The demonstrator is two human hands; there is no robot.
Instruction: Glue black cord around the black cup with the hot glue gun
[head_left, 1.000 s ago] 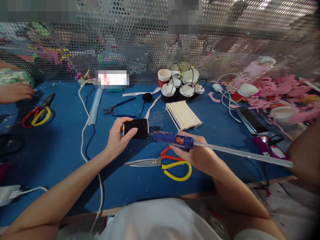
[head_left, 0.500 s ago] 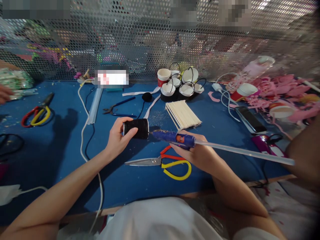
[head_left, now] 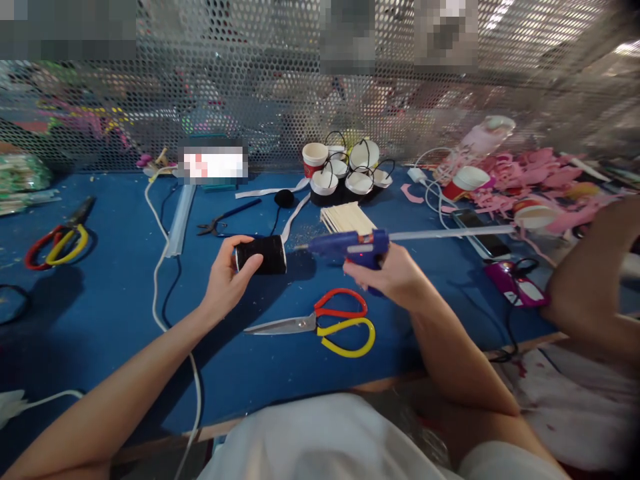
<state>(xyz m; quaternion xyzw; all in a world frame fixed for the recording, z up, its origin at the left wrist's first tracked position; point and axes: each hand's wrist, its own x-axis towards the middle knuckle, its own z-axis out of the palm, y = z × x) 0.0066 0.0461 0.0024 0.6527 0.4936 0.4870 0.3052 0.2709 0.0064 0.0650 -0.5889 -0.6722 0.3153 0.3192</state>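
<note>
Cup (head_left: 261,255): black-wrapped, lying sideways, held above the blue table (head_left: 100,293).
Left hand (head_left: 226,280): closed round the cup.
Right hand (head_left: 387,277): gripping a blue glue gun (head_left: 345,245), nozzle just right of the cup.
Scissors (head_left: 325,323): below both.

Bare blue table (head_left: 105,293) left of hands; scissors (head_left: 325,323) lie below them.
</note>
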